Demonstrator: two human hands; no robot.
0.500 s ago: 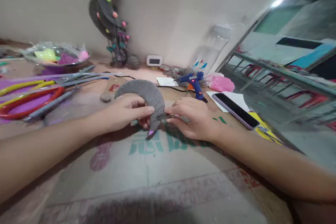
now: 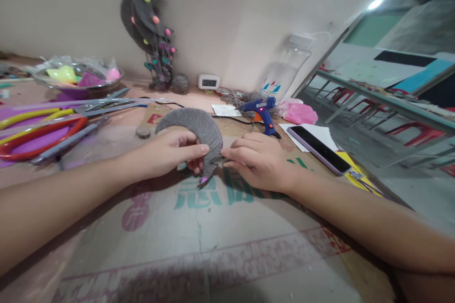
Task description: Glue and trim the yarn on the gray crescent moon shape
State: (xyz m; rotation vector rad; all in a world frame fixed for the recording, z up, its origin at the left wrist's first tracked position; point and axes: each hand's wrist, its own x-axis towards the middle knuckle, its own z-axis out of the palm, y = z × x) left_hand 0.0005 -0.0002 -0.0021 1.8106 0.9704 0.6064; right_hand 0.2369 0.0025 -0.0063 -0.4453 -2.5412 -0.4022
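A crescent moon shape [image 2: 199,120] wrapped in grey yarn is held above the cardboard, its curve toward the right. My left hand [image 2: 177,151] grips the inner side, thumb on the front face and fingers behind. Bare purple shows at the lower tip. Close to the right edge of the crescent, my right hand [image 2: 261,161] is closed in a pinch on the grey yarn [image 2: 219,160], a short stretch of which runs to the wrapped part. The rest of that strand is hidden by my fingers.
A blue glue gun [image 2: 262,111], a phone [image 2: 320,149] and a pink bundle [image 2: 298,112] lie at right. Scissors [image 2: 76,125] lie left, near a bowl [image 2: 103,83]. Behind stand a small clock [image 2: 209,82], a bottle [image 2: 286,66] and a decorated grey crescent ornament [image 2: 151,19].
My right hand has shifted very slightly at the crescent's edge, its pinch kept. My left hand and the crescent stay nearly where they were.
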